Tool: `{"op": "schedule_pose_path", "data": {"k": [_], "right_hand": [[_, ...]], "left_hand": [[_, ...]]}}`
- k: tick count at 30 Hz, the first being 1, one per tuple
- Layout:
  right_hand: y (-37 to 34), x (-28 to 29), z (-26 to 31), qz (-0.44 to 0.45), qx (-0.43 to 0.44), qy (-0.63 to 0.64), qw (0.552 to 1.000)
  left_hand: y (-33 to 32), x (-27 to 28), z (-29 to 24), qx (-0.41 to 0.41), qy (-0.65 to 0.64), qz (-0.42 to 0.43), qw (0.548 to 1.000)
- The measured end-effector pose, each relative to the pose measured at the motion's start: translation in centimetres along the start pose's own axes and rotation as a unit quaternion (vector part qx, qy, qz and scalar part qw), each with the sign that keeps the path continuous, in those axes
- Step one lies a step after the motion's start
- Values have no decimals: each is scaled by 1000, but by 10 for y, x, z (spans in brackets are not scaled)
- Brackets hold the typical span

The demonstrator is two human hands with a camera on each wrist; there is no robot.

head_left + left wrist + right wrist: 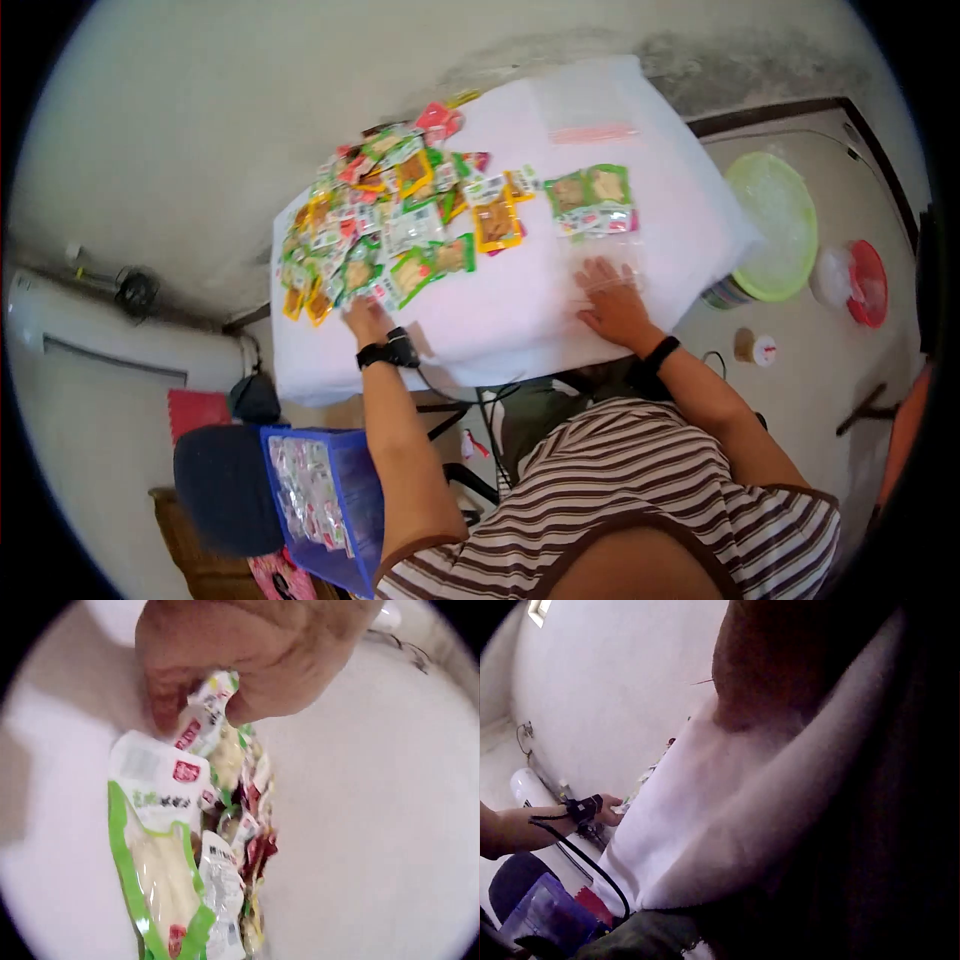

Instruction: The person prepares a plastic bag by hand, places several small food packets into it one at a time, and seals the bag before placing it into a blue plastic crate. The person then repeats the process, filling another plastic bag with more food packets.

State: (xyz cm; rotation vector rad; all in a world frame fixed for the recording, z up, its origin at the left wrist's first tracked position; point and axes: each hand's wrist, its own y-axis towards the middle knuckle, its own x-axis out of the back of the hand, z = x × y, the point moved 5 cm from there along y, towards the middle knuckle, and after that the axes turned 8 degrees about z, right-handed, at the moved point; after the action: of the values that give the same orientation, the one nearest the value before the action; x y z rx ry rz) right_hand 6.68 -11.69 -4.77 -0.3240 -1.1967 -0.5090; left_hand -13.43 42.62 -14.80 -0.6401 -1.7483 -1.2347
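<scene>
My left hand (368,322) is at the near edge of a heap of small snack packets (405,228). In the left wrist view its thumb and fingers pinch the white end of a snack packet (214,697). Just beside that lies a green-edged packet (161,877) with pale food showing through. On the right of the table my right hand (618,308) rests with fingers spread on the near end of a clear plastic bag (625,252). Several green and purple packets (592,190) lie at this bag, just beyond the fingertips.
Another clear bag (585,105) with a pinkish strip lies at the far table edge. A blue crate (355,480) of packets stands at lower left. On the floor at right are a green-rimmed tub (800,225), a red basin (870,285) and a small jar (745,345).
</scene>
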Motion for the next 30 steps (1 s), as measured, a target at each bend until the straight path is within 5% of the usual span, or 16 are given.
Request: {"op": "schedule_pose_path", "data": {"k": [1,2,3,4,5,6,7,10,14,16,17,21,24,30], "right_hand": [[-1,-1,-2,-20,10,-10,1000],[-2,-2,-1,-40,21,-21,999],[-5,3,1,-62,27,-10,998],[-9,6,0,-64,15,-15,998],[-10,8,2,-59,27,-12,998],[-11,9,2,-52,41,-8,998],[-17,11,2,-62,58,-33,996],[-30,0,-14,1,136,-14,991],[-64,35,-31,24,33,-22,999],[-85,57,-49,-276,54,-32,959],[-88,64,-51,-290,51,-27,955],[-85,74,-63,-253,23,-37,966],[-83,85,-70,-324,17,-62,944],[-70,79,-75,-193,31,-66,979]], "left_hand": [[23,58,-66,266,-228,-30,936],[44,142,-175,476,-434,-199,739],[41,128,-182,471,-444,-187,739],[45,133,-192,293,-274,-178,898],[52,135,-216,89,-80,-161,980],[52,136,-275,124,-284,-102,945],[49,139,-328,41,-259,7,965],[30,114,-434,-261,-181,186,930],[11,94,-482,-304,-197,195,911],[5,82,-475,-302,-223,109,921],[10,98,-480,-294,-239,59,923],[17,106,-482,-308,-257,78,913],[14,107,-496,-317,-232,116,912],[1,96,-493,-315,-224,76,919]]}}
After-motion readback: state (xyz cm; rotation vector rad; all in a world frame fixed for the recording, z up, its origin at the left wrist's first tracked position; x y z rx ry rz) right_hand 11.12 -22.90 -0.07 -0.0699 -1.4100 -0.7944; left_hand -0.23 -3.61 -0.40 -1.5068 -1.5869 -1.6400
